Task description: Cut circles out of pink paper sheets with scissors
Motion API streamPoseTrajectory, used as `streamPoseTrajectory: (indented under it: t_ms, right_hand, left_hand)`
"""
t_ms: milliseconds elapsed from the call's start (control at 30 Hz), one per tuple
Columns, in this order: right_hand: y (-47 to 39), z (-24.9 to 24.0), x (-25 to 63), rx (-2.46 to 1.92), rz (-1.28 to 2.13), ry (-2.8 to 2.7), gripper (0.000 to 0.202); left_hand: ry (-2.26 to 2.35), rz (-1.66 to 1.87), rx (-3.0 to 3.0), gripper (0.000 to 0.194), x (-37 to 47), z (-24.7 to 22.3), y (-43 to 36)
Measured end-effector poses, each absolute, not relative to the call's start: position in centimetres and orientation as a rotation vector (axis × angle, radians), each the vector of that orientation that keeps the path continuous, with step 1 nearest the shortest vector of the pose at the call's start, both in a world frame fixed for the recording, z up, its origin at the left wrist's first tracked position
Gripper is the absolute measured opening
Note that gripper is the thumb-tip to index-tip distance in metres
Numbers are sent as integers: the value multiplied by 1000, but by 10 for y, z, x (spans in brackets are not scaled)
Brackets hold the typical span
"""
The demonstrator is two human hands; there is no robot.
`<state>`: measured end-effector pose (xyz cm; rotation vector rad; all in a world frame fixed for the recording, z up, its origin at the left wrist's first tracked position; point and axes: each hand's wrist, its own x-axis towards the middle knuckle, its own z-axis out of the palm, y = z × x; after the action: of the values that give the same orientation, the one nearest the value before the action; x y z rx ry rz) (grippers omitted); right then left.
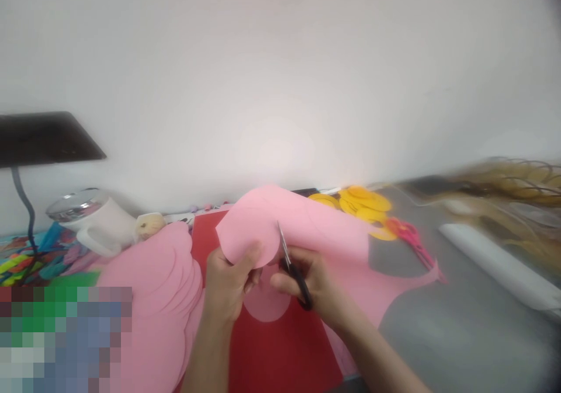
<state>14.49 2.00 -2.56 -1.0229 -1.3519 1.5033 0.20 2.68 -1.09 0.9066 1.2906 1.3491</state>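
A large pink sheet (315, 223), paper or thin foam, curves up in front of me. My left hand (232, 276) pinches its rounded, partly cut edge between thumb and fingers. In my right hand (313, 279) is a pair of black-handled scissors (298, 279), blades pointing up along the curved cut. Whether the blades are apart is hard to make out. Under my hands lies a pink round piece (268, 305) on a red sheet (280, 352). A spread stack of pink rounded cut-outs (153, 299) lies to the left of my left hand.
Yellow round cut-outs (362, 203) and pink-handled scissors (409, 238) lie behind on the right. A white roll (499, 264) rests on the grey surface (473, 334). At left stand a white mug (103, 221) with a shiny lid and a dark panel (48, 139). A wall rises behind.
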Motion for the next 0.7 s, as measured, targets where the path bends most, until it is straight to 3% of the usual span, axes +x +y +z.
streamPoseTrajectory:
  t_ms: [233,700]
  right_hand:
    - [20,-31,144,-1056,1512,-1318,35]
    - [19,-30,144,-1094,1535,-1271,40]
  left_hand:
    - [1284,1350,910,43,1,-12,27]
    - [1295,1341,893,40,-3,-13,28]
